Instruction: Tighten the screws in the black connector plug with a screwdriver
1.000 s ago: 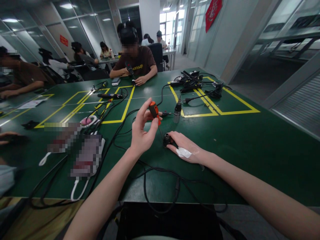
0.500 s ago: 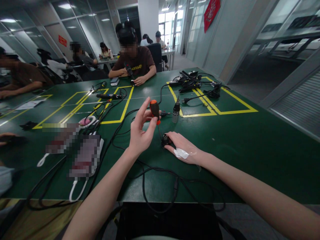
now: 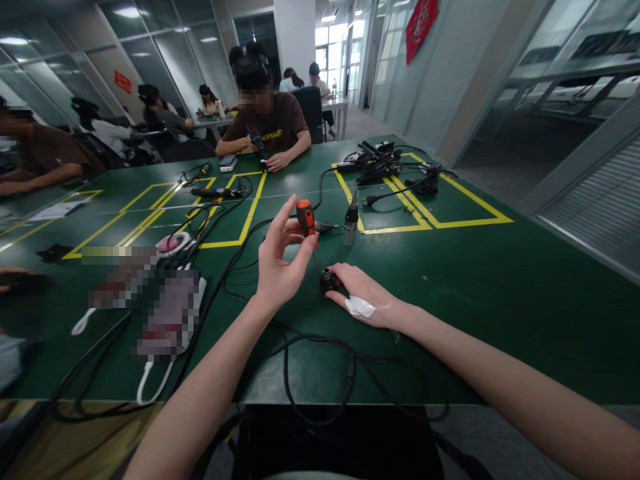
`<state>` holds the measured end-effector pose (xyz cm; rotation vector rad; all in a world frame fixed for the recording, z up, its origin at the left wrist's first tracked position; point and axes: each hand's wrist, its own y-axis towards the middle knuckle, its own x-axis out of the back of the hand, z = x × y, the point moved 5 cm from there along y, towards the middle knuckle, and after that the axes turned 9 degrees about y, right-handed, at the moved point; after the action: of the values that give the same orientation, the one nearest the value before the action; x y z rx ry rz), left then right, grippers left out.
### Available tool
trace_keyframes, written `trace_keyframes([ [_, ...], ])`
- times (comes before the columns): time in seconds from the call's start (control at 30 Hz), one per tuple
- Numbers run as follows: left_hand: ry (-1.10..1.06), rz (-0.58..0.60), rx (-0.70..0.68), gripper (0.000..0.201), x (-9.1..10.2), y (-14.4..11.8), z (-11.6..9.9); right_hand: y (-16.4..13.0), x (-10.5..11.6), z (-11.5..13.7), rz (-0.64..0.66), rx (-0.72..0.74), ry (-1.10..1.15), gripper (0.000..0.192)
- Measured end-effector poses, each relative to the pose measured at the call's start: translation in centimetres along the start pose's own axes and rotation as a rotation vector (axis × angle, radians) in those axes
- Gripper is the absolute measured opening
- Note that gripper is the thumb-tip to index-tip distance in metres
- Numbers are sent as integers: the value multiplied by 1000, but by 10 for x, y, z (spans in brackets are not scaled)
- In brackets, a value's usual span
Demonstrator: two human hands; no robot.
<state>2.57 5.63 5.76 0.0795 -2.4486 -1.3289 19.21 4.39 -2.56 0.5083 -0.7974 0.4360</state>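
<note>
My left hand [image 3: 281, 261] is closed round the black and orange handle of a screwdriver [image 3: 305, 217]. The thin shaft points down, its tip close to a small round black part with a metal collar [image 3: 327, 283]; whether they touch I cannot tell. On the tabletop, the fingers and thumb of my right hand [image 3: 367, 293] grip that black part from the right. A white patch is taped to the back of this hand. Just beyond, a black and silver cylindrical tool [image 3: 351, 225] stands upright with a narrow bit on top. A dark object with a thin metal tip [image 3: 326, 227] lies behind the screwdriver.
Black cables [image 3: 320, 339] loop over the green table [image 3: 480, 300] in front of me. Two blurred devices with white cords lie at left. A heap of black cords and plugs [image 3: 377, 162] sits at the far right. Across the table, a person [image 3: 273, 123] holds a power tool.
The screwdriver handle has tilted slightly to the left in my left hand. Both hands otherwise keep nearly the same place, and the view has shifted a little.
</note>
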Motion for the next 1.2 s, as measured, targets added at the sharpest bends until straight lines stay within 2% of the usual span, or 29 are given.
trace_keyframes([
  [0.2,-78,45,25,54,-3,-2,-1,-2,6,-1,22,18,70,29],
  [0.43,0,-35,-38,61,0,2,-2,-2,3,-4,2,63,58,28],
  [0.77,-45,58,-58,62,-4,-3,-8,-1,2,-4,-6,74,45,24],
  [1.03,24,-36,-72,62,-1,0,-4,0,1,-4,3,62,52,24],
  [1.2,8,-7,-40,64,0,0,-1,-1,3,-3,3,64,52,24],
])
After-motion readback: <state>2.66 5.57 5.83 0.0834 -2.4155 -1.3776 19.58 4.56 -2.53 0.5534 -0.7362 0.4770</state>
